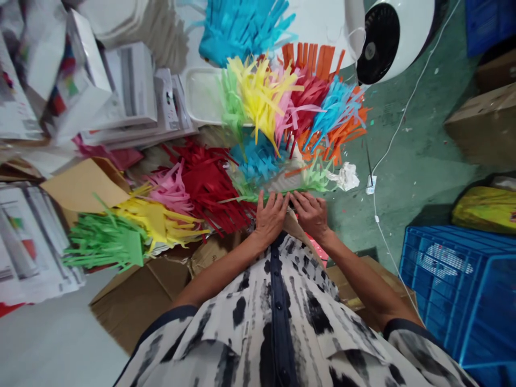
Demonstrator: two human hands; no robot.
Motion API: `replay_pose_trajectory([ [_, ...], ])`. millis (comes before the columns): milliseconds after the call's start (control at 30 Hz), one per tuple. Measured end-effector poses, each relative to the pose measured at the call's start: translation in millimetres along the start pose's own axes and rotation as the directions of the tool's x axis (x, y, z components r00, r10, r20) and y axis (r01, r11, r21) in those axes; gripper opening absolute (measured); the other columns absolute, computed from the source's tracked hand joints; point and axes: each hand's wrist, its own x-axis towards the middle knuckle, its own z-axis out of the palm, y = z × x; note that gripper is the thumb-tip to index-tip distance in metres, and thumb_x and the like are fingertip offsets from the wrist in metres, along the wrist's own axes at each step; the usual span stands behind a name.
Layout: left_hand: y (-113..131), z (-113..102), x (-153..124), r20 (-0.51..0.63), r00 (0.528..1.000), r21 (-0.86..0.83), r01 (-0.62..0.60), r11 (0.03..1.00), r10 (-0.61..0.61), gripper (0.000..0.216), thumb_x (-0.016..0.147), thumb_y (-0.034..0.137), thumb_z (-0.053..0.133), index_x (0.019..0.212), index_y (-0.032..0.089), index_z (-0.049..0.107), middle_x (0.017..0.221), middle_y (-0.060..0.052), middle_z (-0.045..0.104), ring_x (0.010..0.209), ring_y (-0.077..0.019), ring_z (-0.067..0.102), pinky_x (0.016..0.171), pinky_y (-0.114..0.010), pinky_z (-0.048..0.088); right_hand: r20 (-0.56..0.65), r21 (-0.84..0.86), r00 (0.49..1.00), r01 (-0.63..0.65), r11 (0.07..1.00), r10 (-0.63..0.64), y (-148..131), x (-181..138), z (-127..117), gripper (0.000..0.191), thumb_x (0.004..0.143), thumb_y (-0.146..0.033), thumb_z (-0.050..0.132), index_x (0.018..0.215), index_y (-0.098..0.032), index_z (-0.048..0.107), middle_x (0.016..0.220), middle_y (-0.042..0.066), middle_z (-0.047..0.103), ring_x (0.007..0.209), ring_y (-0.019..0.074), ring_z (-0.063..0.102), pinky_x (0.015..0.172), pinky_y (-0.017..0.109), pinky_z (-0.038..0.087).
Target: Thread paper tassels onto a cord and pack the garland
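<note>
My left hand [271,219] and my right hand [311,215] are side by side close to my body, fingers bent and pressed along the edge of a light green tissue-paper fringe [318,177]. The fingertips lie on its thin green edge, and the exact pinch is hard to make out. Beyond it is a blue paper fringe [260,158]. Left of my left hand lies a dark red fringe [209,183], with pink [173,188], yellow [157,220] and green [107,239] bundles farther left. A crumpled white paper [347,176] sits right of the green strips.
Yellow [260,88] and large blue [245,29] fringes lie at the back near a white plastic tray [197,97]. A white fan [407,37] stands back right. A cord [397,129] crosses the green floor. Blue crates [451,290] and cardboard boxes [484,123] are at right.
</note>
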Motion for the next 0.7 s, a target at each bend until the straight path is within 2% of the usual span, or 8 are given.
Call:
replay_pose_trajectory([
  [67, -7.6, -0.9, -0.1, -0.005, 1.0, -0.022, -0.005, 1.0, 0.005, 0.057, 0.1, 0.013, 0.048, 0.157, 0.022, 0.049, 0.142, -0.018, 0.067, 0.141, -0.0364, 0.055, 0.126, -0.072, 0.025, 0.022, 0.003, 1.0, -0.015, 1.0, 0.015, 0.1, 4.8, 3.1, 0.045, 0.104, -0.015, 0.049, 0.146, -0.021, 0.062, 0.14, 0.013, 0.071, 0.126, 0.0271, 0.061, 0.097, 0.043, 0.031],
  [167, -35.3, -8.0, -5.3, -0.004, 0.999, -0.036, -0.046, 0.998, 0.046, 0.057, 0.099, 0.014, 0.052, 0.154, 0.027, 0.053, 0.142, -0.015, 0.067, 0.143, -0.0358, 0.054, 0.128, -0.073, 0.021, 0.036, 0.004, 0.998, -0.06, 0.998, 0.06, 9.2, 12.3, 3.8, 0.039, 0.104, -0.017, 0.049, 0.138, -0.022, 0.067, 0.13, 0.012, 0.076, 0.119, 0.0271, 0.063, 0.093, 0.043, 0.031],
  [267, -64.0, -19.2, -12.3, 0.011, 0.995, -0.023, -0.103, 0.994, 0.103, 0.054, 0.098, 0.014, 0.053, 0.149, 0.032, 0.058, 0.144, -0.011, 0.067, 0.144, -0.0336, 0.053, 0.128, -0.073, 0.02, 0.05, 0.002, 0.998, -0.044, 0.999, 0.044, 17.4, 21.9, 0.2, 0.033, 0.105, -0.018, 0.05, 0.129, -0.022, 0.072, 0.121, 0.01, 0.078, 0.109, 0.0263, 0.063, 0.088, 0.042, 0.031],
  [333, -72.2, -25.8, -13.5, 0.002, 0.994, -0.022, -0.112, 0.993, 0.112, 0.05, 0.098, 0.015, 0.054, 0.144, 0.033, 0.063, 0.143, -0.011, 0.067, 0.143, -0.0335, 0.054, 0.127, -0.073, 0.021, 0.047, -0.002, 0.998, -0.036, 0.999, 0.036, 18.8, 29.6, -2.4, 0.029, 0.104, -0.019, 0.051, 0.121, -0.022, 0.074, 0.119, 0.01, 0.077, 0.109, 0.0268, 0.061, 0.088, 0.042, 0.031],
  [467, -55.8, -27.8, -1.7, -0.06, 0.991, -0.034, -0.122, 0.992, 0.12, 0.037, 0.1, 0.018, 0.053, 0.133, 0.024, 0.069, 0.136, -0.014, 0.07, 0.135, -0.0323, 0.058, 0.122, -0.064, 0.034, 0.051, -0.01, 0.999, 0.009, 1.0, -0.009, 19.8, 43.6, -4.2, 0.027, 0.106, -0.017, 0.048, 0.109, -0.021, 0.075, 0.118, 0.01, 0.077, 0.11, 0.0261, 0.06, 0.091, 0.042, 0.031],
  [567, -34.5, -17.2, 15.2, -0.06, 0.984, -0.028, -0.172, 0.985, 0.17, 0.03, 0.105, 0.019, 0.048, 0.126, 0.017, 0.069, 0.122, -0.014, 0.073, 0.115, -0.0284, 0.064, 0.101, -0.046, 0.051, 0.088, -0.025, 0.994, 0.073, 0.997, -0.071, 25.9, 48.7, -5.0, 0.028, 0.107, -0.018, 0.046, 0.106, -0.022, 0.073, 0.113, 0.008, 0.077, 0.104, 0.0244, 0.061, 0.095, 0.042, 0.03],
  [633, -26.8, -8.5, 25.3, -0.029, 0.985, 0.003, -0.172, 0.985, 0.172, 0.025, 0.106, 0.021, 0.048, 0.117, 0.016, 0.07, 0.111, -0.013, 0.073, 0.102, -0.0274, 0.064, 0.086, -0.041, 0.052, 0.122, -0.021, 0.986, 0.115, 0.993, -0.112, 31.5, 49.5, -5.8, 0.026, 0.107, -0.019, 0.047, 0.108, -0.022, 0.072, 0.114, 0.007, 0.077, 0.103, 0.0243, 0.061, 0.097, 0.042, 0.03],
  [700, -26.2, -2.0, 32.1, -0.003, 0.988, 0.032, -0.156, 0.987, 0.156, 0.021, 0.106, 0.024, 0.049, 0.108, 0.016, 0.069, 0.103, -0.011, 0.071, 0.096, -0.0269, 0.062, 0.079, -0.039, 0.049, 0.14, -0.015, 0.979, 0.149, 0.989, -0.146, 36.6, 49.4, -6.1, 0.025, 0.107, -0.021, 0.048, 0.11, -0.023, 0.072, 0.116, 0.007, 0.077, 0.103, 0.0244, 0.06, 0.098, 0.042, 0.03],
])
